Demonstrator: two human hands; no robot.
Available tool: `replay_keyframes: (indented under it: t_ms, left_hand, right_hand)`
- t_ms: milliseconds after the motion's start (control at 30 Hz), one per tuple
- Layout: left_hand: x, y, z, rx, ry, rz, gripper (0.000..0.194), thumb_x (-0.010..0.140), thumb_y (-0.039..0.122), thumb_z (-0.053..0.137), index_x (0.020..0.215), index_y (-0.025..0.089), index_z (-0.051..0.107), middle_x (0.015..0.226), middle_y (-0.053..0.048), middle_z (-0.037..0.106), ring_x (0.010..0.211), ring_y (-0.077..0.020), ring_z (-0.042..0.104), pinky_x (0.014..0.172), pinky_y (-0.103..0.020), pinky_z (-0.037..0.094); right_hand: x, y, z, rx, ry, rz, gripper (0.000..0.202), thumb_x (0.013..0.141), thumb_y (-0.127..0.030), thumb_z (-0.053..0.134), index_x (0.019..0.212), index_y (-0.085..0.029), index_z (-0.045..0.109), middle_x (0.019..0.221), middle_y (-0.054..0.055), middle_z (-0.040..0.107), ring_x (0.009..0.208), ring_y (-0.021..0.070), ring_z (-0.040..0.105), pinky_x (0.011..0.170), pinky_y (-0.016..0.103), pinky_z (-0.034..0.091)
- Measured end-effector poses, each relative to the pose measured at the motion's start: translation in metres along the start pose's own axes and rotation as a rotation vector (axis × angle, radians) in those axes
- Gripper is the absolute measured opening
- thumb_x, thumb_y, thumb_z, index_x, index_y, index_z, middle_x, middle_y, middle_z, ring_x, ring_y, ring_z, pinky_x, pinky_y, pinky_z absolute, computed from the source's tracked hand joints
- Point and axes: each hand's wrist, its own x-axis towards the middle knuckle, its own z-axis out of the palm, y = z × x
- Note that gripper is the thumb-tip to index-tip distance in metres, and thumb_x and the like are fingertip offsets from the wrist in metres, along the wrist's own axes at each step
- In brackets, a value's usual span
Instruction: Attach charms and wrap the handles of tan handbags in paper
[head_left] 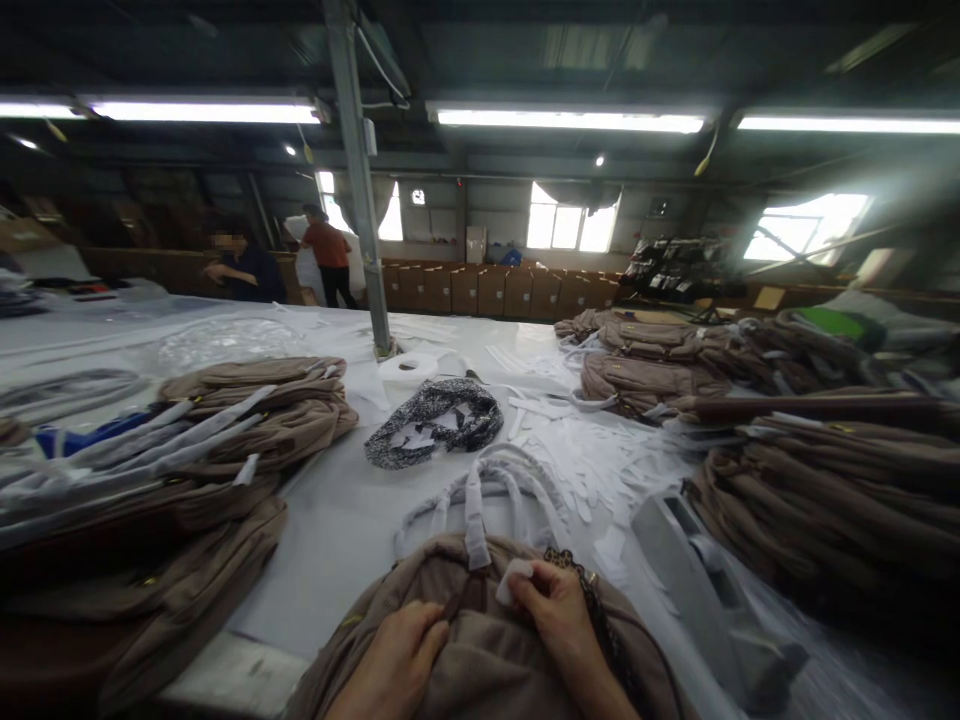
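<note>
A brown fabric handbag (pixel 491 650) lies in front of me, its handles wrapped in white paper and standing up toward the far side. My left hand (pixel 409 645) is closed on the bag's front, thumb and fingers together beside a dark brown leather tab (pixel 472 592). Between the thumb and finger of my right hand (pixel 553 605) is a small white piece of wrapping (pixel 513 580), just right of that tab. A dark patterned, lacy strip (pixel 592 600) runs down the bag's right side, partly behind my right hand.
Piles of brown bags lie left (pixel 247 410) and right (pixel 825 500). A grey tape dispenser (pixel 712 590) stands to the right, near scattered white strips (pixel 592 460). Beyond the bag are a black-and-white cloth (pixel 435 420), a white roll (pixel 409 368) and a metal post (pixel 356 180). Two people are farther back.
</note>
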Motion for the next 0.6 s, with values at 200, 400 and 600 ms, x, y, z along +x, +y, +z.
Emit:
replay_keyframes:
  t_ms: [200,400,600]
  left_hand:
    - [-0.006,0.000,0.000,-0.092,0.190,-0.069,0.026,0.084,0.034,0.045,0.078,0.022,0.066,0.072,0.001,0.069,0.073,-0.0180,0.064,0.067,-0.023,0.047]
    - [-0.011,-0.006,0.002,-0.276,0.209,0.002,0.026,0.081,0.039,0.050,0.089,0.023,0.070,0.076,0.000,0.070,0.073,-0.0184,0.064,0.069,-0.023,0.051]
    - [-0.013,-0.012,0.009,-0.302,0.324,0.025,0.024,0.081,0.037,0.052,0.086,0.023,0.072,0.085,-0.002,0.072,0.082,-0.0205,0.066,0.074,-0.025,0.052]
  right_hand:
    - [0.000,0.004,-0.002,0.040,0.015,0.006,0.035,0.066,-0.047,0.073,0.076,-0.014,0.073,0.069,0.005,0.071,0.064,0.0203,0.062,0.059,0.027,0.045]
    - [-0.001,-0.013,0.007,0.102,-0.057,-0.003,0.036,0.072,-0.048,0.068,0.086,-0.016,0.074,0.084,0.006,0.073,0.077,0.0214,0.063,0.071,0.030,0.047]
    - [0.000,-0.033,0.037,0.241,0.013,0.166,0.036,0.056,-0.043,0.080,0.054,-0.012,0.063,0.044,-0.004,0.053,0.041,0.0063,0.040,0.044,0.019,0.029]
